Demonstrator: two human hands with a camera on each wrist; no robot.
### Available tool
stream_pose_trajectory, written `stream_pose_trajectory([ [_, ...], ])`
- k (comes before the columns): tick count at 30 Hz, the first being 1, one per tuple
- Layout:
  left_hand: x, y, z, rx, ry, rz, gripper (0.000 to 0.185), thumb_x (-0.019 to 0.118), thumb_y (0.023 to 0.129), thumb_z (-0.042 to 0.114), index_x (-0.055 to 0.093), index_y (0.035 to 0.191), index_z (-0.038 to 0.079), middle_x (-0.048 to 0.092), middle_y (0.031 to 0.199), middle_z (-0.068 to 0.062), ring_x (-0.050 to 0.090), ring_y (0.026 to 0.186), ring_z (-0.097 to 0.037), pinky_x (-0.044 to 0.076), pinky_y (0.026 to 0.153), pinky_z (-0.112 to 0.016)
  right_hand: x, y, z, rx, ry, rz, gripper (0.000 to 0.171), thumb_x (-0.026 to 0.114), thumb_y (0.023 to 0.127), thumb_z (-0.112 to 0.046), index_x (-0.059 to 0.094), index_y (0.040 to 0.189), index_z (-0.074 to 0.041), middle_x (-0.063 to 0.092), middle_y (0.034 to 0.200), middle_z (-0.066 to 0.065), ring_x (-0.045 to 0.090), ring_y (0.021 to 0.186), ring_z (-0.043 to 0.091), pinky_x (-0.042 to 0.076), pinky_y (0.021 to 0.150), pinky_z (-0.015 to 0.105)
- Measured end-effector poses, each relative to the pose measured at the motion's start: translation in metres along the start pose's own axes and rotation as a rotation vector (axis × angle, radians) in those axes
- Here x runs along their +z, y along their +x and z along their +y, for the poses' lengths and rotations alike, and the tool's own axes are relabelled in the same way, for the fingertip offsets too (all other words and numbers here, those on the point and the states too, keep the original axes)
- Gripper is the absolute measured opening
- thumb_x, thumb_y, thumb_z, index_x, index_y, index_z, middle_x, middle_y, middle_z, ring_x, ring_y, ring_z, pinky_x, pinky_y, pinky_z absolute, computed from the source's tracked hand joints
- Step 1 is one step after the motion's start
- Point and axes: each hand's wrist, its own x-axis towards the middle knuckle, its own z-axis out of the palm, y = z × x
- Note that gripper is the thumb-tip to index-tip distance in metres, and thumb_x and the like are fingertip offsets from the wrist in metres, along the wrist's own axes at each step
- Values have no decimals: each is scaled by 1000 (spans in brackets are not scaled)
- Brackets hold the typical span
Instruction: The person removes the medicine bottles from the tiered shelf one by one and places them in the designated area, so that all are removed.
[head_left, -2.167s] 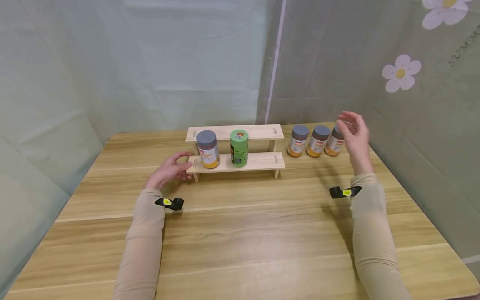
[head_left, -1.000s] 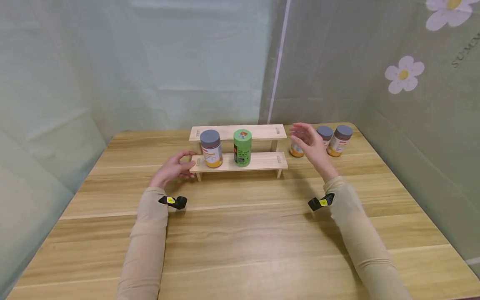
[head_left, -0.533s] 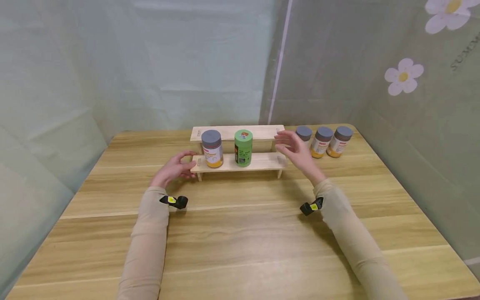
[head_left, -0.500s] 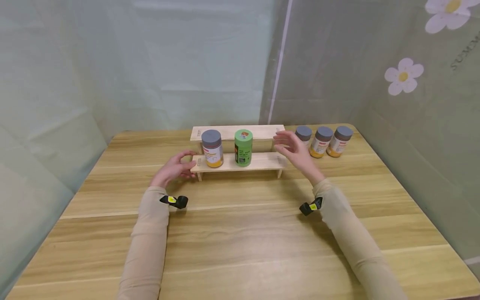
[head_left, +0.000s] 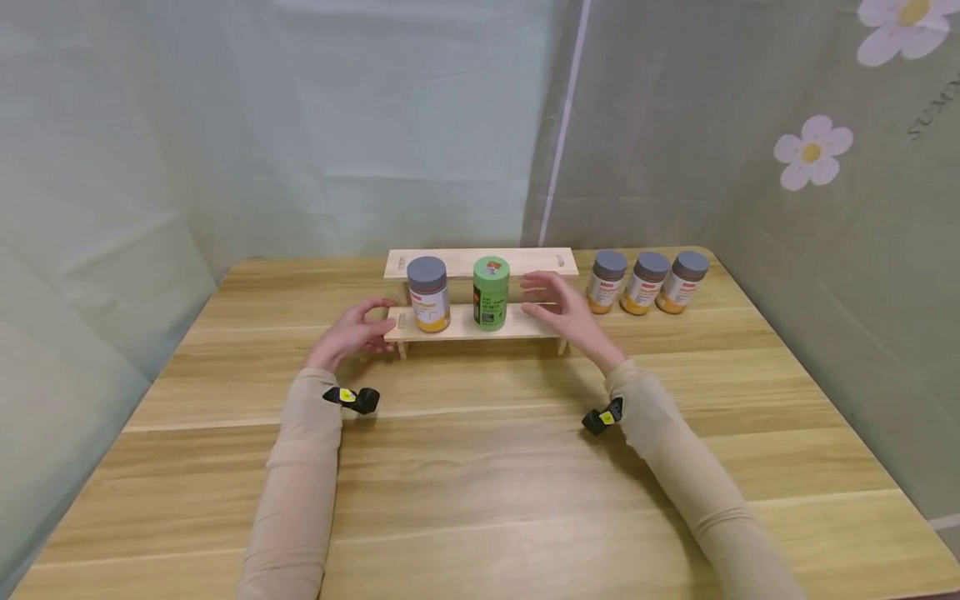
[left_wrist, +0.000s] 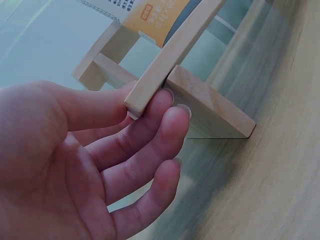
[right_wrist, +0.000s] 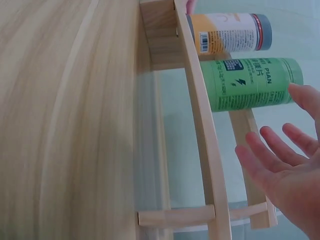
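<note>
Wooden table (head_left: 480, 467), two-step rack (head_left: 480, 325) at centre frame.
Left hand (head_left: 351, 333) pinches the rack's left end (left_wrist: 150, 90) between thumb and fingers; right hand (head_left: 570, 312), fingers spread and empty, hovers just right of the green can (head_left: 491, 292) standing mid-rack. I'd brace the rack firmly and wrap the can low, clear of the grey-lidded jar (head_left: 428, 293) beside it.

Three grey-lidded jars (head_left: 648, 282) stand in a row on the table (head_left: 480, 483), far right, just beside one another. Behind the table hangs a pale green curtain (head_left: 337, 125); the right-hand drape carries white flowers (head_left: 813, 152) with yellow centres.
</note>
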Motion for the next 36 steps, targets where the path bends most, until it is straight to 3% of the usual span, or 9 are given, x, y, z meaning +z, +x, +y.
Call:
stream_pose_trajectory([
  [8,-2,1,0,5,15,-4,54,52,100,15,28,147,1,67,71,10,66,64,-5,56,65,-25,10,13,20,1,32,-22,51,60,94,-1,40,140,0,49,139,26,50,127,44,40,109,52],
  [20,0,-2,1,-1,25,5,55,51,101,16,28,148,1,67,74,9,66,64,-5,55,66,-24,26,24,15,102,-22,6,63,67,92,-13,34,146,-10,46,145,20,50,131,36,43,109,44],
  [31,0,-1,1,-7,18,7,55,51,100,16,28,148,2,67,72,10,66,63,-5,55,65,-24,35,26,18,123,-15,22,65,67,92,-13,32,147,-9,46,143,20,51,129,37,44,108,45],
  [36,0,0,1,-5,17,6,54,51,100,16,28,147,1,67,72,10,66,63,-5,55,65,-24,44,25,20,115,-38,70,64,68,91,-17,35,145,-9,49,140,19,53,127,35,46,106,43],
])
